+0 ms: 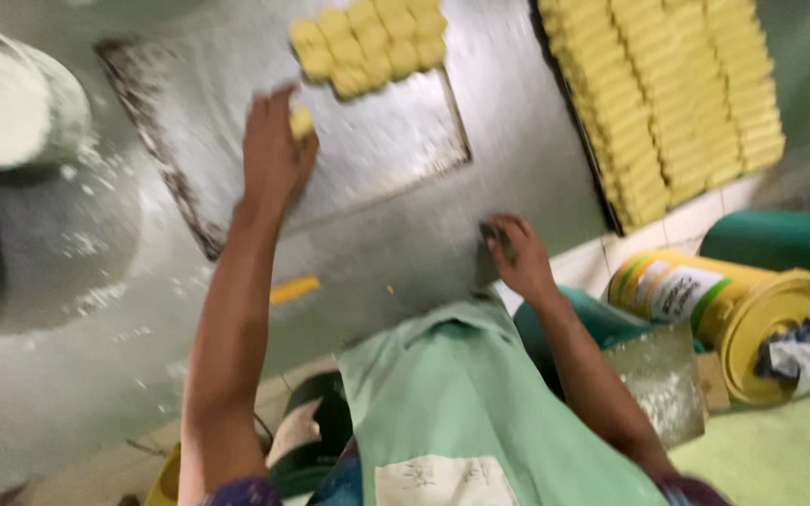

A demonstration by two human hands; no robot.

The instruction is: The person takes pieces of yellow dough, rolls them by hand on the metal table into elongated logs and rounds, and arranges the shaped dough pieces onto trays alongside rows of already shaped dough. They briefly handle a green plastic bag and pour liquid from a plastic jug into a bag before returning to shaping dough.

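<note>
Our left hand (pixel 274 150) reaches out over the floured metal tray (pixel 236 122), fingers curled around a small yellow dough piece (pixel 302 122) that sits at its fingertips. From that hand the cluster of yellow pieces (pixel 372 45) already lying on the tray is just ahead and to the right, near but not touching; the held piece points toward the cluster's near-left edge. The left arm is clearly the nearer of our two to that cluster. Our right hand (pixel 516 258) rests lower on the steel desk (pixel 517 141), closed on a dark, flat tool (pixel 489 253) that we cannot identify through the blur. A stray yellow strip (pixel 294 289) lies on the desk between our arms. Further right stands a full tray of yellow rows (pixel 667 94); at far left, a flour bowl (pixel 11 98).
</note>
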